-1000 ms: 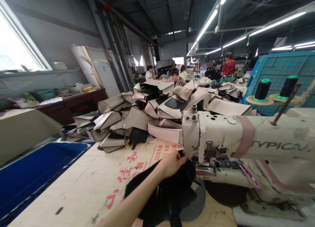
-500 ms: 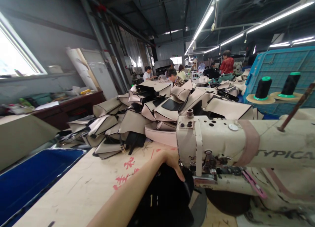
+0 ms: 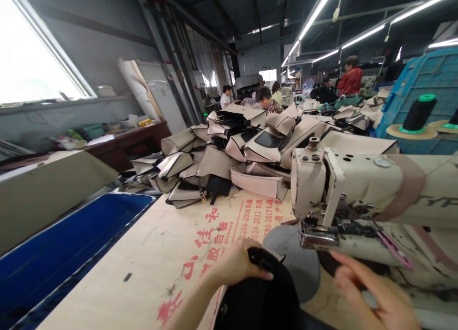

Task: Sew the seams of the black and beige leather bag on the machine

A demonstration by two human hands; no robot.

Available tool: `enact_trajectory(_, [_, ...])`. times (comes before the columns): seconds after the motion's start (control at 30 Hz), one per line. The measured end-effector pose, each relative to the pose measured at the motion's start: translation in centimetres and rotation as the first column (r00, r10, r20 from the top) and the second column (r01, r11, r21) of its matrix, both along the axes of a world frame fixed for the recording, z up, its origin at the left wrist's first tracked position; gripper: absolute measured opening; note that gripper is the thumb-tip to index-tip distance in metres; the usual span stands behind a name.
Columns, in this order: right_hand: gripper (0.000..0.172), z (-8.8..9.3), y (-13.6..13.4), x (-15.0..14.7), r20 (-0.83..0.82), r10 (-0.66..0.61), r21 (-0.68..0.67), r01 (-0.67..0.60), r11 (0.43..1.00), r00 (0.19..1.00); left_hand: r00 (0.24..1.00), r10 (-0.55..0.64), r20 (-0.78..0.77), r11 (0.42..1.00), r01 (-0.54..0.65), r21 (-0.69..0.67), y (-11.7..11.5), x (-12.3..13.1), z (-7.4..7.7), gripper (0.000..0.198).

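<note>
The left hand point(image 3: 240, 262) is grasping the black piece point(image 3: 265, 301) by its upper edge, thumb lying along the near face. The piece is resting low over the front of the counter point(image 3: 143, 263), partly overlapping the grey pad point(image 3: 298, 263) and standing apart from the head of the machine point(image 3: 311, 182). The right hand point(image 3: 384, 289) is hovering just beside the machine's lower arm, index finger stretching forward, other fingers curling; a small pale thing point(image 3: 368, 299) is showing among them, but blur is hiding whether they are gripping it.

The step in hand seems to be handling the piece clear of the needle rather than stitching it. From here, the next move is probably calling for a steady left grip, the edge turning into view, and the right hand coming across to meet it. Beyond the machine, pale bags point(image 3: 214, 163) are lying heaped.
</note>
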State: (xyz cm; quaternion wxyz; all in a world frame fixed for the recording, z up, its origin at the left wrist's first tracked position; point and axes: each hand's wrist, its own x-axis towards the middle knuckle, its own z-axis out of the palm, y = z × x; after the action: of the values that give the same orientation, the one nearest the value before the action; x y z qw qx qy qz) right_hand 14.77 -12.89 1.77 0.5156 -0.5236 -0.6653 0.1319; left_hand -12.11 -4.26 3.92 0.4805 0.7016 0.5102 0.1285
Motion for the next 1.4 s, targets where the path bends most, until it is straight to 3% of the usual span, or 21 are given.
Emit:
enact_trajectory(0.1, [0.048,0.2,2.5,-4.7,-0.174,0.132,-0.098,-0.151,0.984,0.976,0.999,0.003,-0.042,1.000,-0.002,0.030,-0.1,-0.3,-0.5,0.032])
enact_trajectory(0.23, [0.041,0.7,4.8,-8.4,-0.388,0.032,-0.099,-0.076,0.992,0.921,0.998,-0.022,-0.065,0.999,0.024,0.032,0.2,-0.3,-0.5,0.031])
enact_trajectory(0.27, [0.033,0.7,5.1,-8.4,-0.349,0.024,-0.050,-0.044,0.998,0.937,0.998,-0.028,-0.063,0.999,0.030,0.036,0.5,0.0,-0.4,0.033])
enact_trajectory(0.33, [0.016,0.4,5.6,-7.4,-0.106,0.046,0.096,-0.036,0.995,0.993,0.996,-0.062,-0.060,0.995,0.067,0.074,1.2,0.9,-0.3,0.039])
enact_trajectory(0.43, [0.011,0.1,5.3,-4.1,0.338,0.093,0.233,-0.178,0.956,0.937,0.983,-0.148,-0.112,0.978,0.162,0.129,1.8,1.7,0.2,0.037])
enact_trajectory(0.53, [0.028,0.0,3.8,-1.5,0.405,0.000,0.342,-0.152,0.927,0.914,0.956,-0.133,-0.260,0.972,0.177,0.154,0.5,0.4,1.1,0.028])
enact_trajectory(0.6, [0.033,-0.2,3.0,-1.4,0.427,-0.049,0.410,-0.145,0.901,0.903,0.927,-0.047,-0.373,0.972,0.129,0.197,-1.6,-1.3,2.0,0.020])
enact_trajectory(0.67, [0.035,-0.4,2.9,-2.8,0.544,0.011,0.351,-0.238,0.906,0.839,0.876,0.015,-0.483,0.965,0.113,0.236,-3.8,-2.6,3.0,0.012])
enact_trajectory(0.73, [0.038,-0.5,3.4,-4.8,0.646,0.181,0.163,-0.366,0.916,0.742,0.815,0.010,-0.579,0.941,0.188,0.281,-5.4,-2.9,4.2,0.007])
enact_trajectory(0.8, [0.032,-0.6,4.2,-6.2,0.626,0.367,-0.032,-0.448,0.893,0.688,0.758,-0.028,-0.651,0.898,0.306,0.317,-5.9,-2.3,5.6,0.005])
enact_trajectory(0.87, [0.024,-0.6,5.2,-6.6,0.538,0.465,-0.098,-0.497,0.862,0.702,0.716,-0.048,-0.696,0.845,0.400,0.353,-5.3,-1.0,7.3,0.008])
enact_trajectory(0.9, [0.023,-0.6,5.6,-6.5,0.485,0.457,-0.065,-0.491,0.869,0.745,0.703,-0.044,-0.710,0.816,0.435,0.380,-4.7,-0.1,8.2,0.008])
enact_trajectory(0.97, [0.023,-0.7,6.4,-5.9,0.363,0.321,0.112,-0.383,0.917,0.875,0.683,-0.021,-0.730,0.744,0.499,0.445,-2.9,1.6,10.0,0.007])
enact_trajectory(1.03, [0.020,-0.7,7.1,-5.7,0.200,0.098,0.305,-0.157,0.940,0.975,0.673,0.019,-0.740,0.665,0.544,0.511,-0.9,3.3,11.5,0.007])
enact_trajectory(1.1, [0.017,-0.5,7.7,-6.1,0.049,-0.133,0.373,0.105,0.922,0.990,0.679,0.065,-0.731,0.612,0.552,0.567,1.0,4.7,12.4,0.009])
enact_trajectory(1.2, [0.019,-0.3,8.3,-7.5,-0.084,-0.360,0.308,0.368,0.877,0.929,0.680,0.090,-0.728,0.594,0.550,0.587,2.7,6.0,12.2,0.011])
enact_trajectory(1.3, [0.020,-0.3,8.6,-8.6,-0.134,-0.381,0.239,0.403,0.883,0.915,0.676,0.083,-0.732,0.581,0.564,0.587,2.8,6.6,11.1,0.014])
enact_trajectory(1.4, [0.021,-0.7,8.3,-8.4,-0.122,-0.250,0.194,0.270,0.943,0.961,0.644,0.010,-0.765,0.550,0.636,0.542,1.7,6.4,10.8,0.015])
